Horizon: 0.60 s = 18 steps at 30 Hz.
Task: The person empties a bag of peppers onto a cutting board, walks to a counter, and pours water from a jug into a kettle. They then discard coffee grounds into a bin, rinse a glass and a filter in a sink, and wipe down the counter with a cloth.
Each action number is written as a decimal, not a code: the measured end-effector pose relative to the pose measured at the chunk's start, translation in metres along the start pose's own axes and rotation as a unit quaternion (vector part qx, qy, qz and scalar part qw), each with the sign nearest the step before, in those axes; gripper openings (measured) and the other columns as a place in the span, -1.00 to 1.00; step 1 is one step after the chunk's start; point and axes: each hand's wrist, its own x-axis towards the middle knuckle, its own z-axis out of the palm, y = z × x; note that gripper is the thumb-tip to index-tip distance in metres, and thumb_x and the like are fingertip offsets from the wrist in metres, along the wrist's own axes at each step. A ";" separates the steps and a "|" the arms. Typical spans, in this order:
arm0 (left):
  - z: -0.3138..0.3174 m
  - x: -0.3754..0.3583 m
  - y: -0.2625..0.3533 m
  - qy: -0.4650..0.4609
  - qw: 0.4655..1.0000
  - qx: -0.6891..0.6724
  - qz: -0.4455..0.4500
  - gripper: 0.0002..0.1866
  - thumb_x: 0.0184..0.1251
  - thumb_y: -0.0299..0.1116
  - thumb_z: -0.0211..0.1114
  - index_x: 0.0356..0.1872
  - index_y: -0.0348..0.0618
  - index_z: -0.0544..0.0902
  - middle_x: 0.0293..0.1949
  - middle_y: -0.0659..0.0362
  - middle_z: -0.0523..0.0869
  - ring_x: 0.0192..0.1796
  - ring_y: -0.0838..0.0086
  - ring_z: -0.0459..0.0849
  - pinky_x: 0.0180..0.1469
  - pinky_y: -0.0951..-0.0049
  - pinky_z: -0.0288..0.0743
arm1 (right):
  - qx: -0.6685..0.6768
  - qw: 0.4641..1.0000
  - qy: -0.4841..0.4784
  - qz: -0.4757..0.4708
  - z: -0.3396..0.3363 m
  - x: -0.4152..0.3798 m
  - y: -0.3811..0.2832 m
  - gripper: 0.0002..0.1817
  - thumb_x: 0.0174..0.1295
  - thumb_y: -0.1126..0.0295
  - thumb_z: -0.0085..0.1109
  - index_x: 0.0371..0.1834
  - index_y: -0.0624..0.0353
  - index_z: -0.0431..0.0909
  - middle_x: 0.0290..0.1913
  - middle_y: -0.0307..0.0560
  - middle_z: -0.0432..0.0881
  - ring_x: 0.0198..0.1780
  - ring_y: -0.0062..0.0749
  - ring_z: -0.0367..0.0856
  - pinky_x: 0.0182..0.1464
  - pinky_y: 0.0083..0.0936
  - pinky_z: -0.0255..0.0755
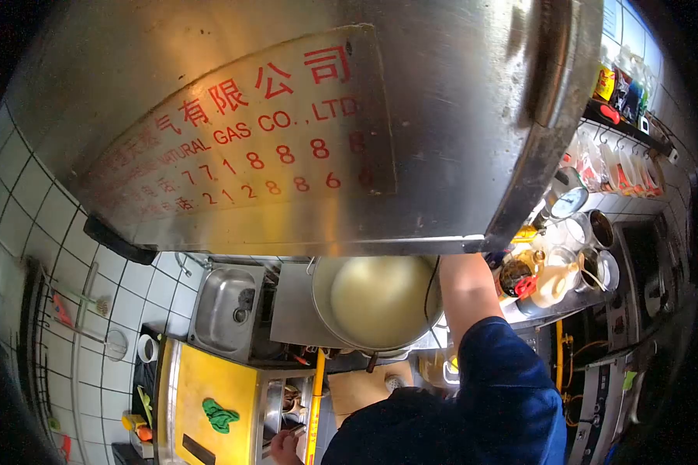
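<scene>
"Sitting just beyond the steel hood's [442, 155] lower edge, that's the big pot [323, 301], with pale liquid [381, 298] in it! The hood cuts off its far side from this angle."

"And what about the hands?"

"Right arm [471, 288] out front, bare below a dark blue sleeve [504, 372], passing just beside the pot's right side. The right hand is lost behind the hood, so I can't tell whether those fingers are wide or gripping."

"And the left?"

"Low down! Left hand [285, 448] near the open metal compartment [274, 407], just left of the yellow pipe [316, 403]. The fingers look bent, but whether they hold anything, I can't tell."

"What's around them?"

"Yellow board [209, 380] to the left, green cloth [220, 415] crumpled on top. Steel sink [215, 310] beyond that. Over to the right of the arm, a crowd of containers [554, 283]!"

"And over the pot?"

"A thin dark cord [430, 298], running down across its right side."
</scene>
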 end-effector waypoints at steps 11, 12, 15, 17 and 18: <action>0.012 -0.018 0.028 0.050 0.998 0.040 0.005 -0.71 0.43 -0.26 0.29 -0.08 -0.31 0.70 -0.01 0.05 0.65 0.07 0.31 0.58 0.17 0.26 0.45 | -0.026 0.999 0.011 0.017 -0.009 0.021 0.018 -0.37 0.45 -0.18 -0.01 0.10 0.23 0.62 -0.19 -0.12 0.69 -0.23 -0.30 0.63 -0.17 -0.40 0.53; 0.006 -0.017 0.022 0.047 0.995 0.084 -0.001 -0.72 0.43 -0.25 0.32 -0.05 -0.27 0.70 0.05 0.05 0.63 0.11 0.30 0.56 0.21 0.24 0.45 | -0.027 1.000 0.006 0.014 -0.006 0.025 0.018 -0.36 0.45 -0.19 -0.01 0.10 0.24 0.62 -0.20 -0.12 0.68 -0.23 -0.30 0.63 -0.17 -0.40 0.52; 0.005 -0.018 0.017 0.068 0.997 0.027 -0.002 -0.70 0.43 -0.23 0.33 0.01 -0.23 0.71 0.07 0.05 0.64 0.13 0.24 0.58 0.27 0.13 0.42 | -0.033 0.999 0.003 0.010 -0.001 0.029 0.017 -0.35 0.45 -0.20 -0.02 0.10 0.25 0.61 -0.21 -0.11 0.68 -0.24 -0.30 0.62 -0.18 -0.40 0.52; -0.012 -0.018 0.009 0.052 0.988 0.142 -0.008 -0.64 0.45 -0.18 0.32 0.09 -0.22 0.70 0.14 0.03 0.65 0.15 0.18 0.59 0.31 0.07 0.40 | -0.042 0.999 -0.002 0.002 0.004 0.038 0.015 -0.34 0.45 -0.20 -0.02 0.11 0.25 0.61 -0.21 -0.11 0.67 -0.25 -0.30 0.61 -0.19 -0.39 0.51; -0.020 -0.010 -0.013 0.048 0.997 0.054 -0.021 -0.58 0.45 -0.11 0.31 0.13 -0.19 0.69 0.20 0.00 0.64 0.20 0.14 0.58 0.36 0.06 0.36 | -0.042 0.999 -0.001 -0.002 0.004 0.040 0.014 -0.33 0.45 -0.21 -0.02 0.11 0.26 0.61 -0.22 -0.11 0.67 -0.25 -0.30 0.61 -0.19 -0.39 0.51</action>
